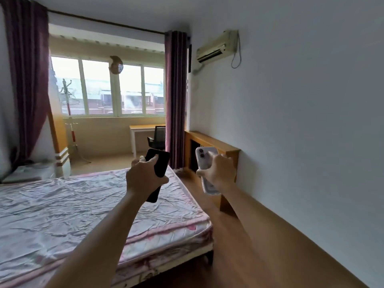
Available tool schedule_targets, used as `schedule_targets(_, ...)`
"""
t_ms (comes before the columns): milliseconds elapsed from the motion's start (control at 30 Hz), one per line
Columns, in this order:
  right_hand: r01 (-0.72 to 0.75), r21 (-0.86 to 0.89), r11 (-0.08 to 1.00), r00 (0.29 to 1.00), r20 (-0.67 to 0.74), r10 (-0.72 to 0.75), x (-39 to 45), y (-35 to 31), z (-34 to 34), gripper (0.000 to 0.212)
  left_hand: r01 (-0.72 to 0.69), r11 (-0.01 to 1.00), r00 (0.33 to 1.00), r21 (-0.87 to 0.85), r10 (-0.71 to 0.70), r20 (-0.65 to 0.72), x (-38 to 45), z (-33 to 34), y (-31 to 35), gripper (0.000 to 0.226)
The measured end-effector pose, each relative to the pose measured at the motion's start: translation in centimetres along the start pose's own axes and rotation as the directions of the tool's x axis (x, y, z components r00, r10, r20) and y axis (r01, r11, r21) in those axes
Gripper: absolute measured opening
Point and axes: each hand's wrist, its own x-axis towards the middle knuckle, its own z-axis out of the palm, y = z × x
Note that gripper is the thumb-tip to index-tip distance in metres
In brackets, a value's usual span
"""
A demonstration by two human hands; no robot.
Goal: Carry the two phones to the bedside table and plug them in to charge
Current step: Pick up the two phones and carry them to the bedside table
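My left hand (143,176) is shut on a black phone (160,163), held upright with its dark face showing above my fingers. My right hand (219,171) is shut on a pale lilac phone (204,157) in a clear case, its camera lenses facing me. Both arms reach forward over the corner of the bed. A white bedside table (27,171) stands far off at the left, beyond the bed, partly hidden by the mattress. No charger cable is clear from here.
A bed (72,208) with a rumpled pink-patterned sheet fills the left. A wooden-floor aisle (249,235) runs between bed and right wall. A low wooden shelf (216,146) stands against that wall ahead. Beyond purple curtains (175,96) are a desk and chair (158,138).
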Motion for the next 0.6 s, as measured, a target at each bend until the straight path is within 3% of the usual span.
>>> schedule_targets(433, -0.213, -0.108, 0.971, 0.950, -0.256, 0.180, 8.2, 15.4, -6.5, 0.072, -0.212, 0.961, 0.977, -0.179, 0.207, -0.046, 9.9, 10.7, 18.6, 0.081)
schedule_targets(600, -0.209, -0.100, 0.973, 0.934, -0.316, 0.168, 14.7, 18.2, -6.2, 0.070, -0.206, 0.927, 0.975, -0.312, 0.167, -0.147, 16.2, 13.7, 21.8, 0.081)
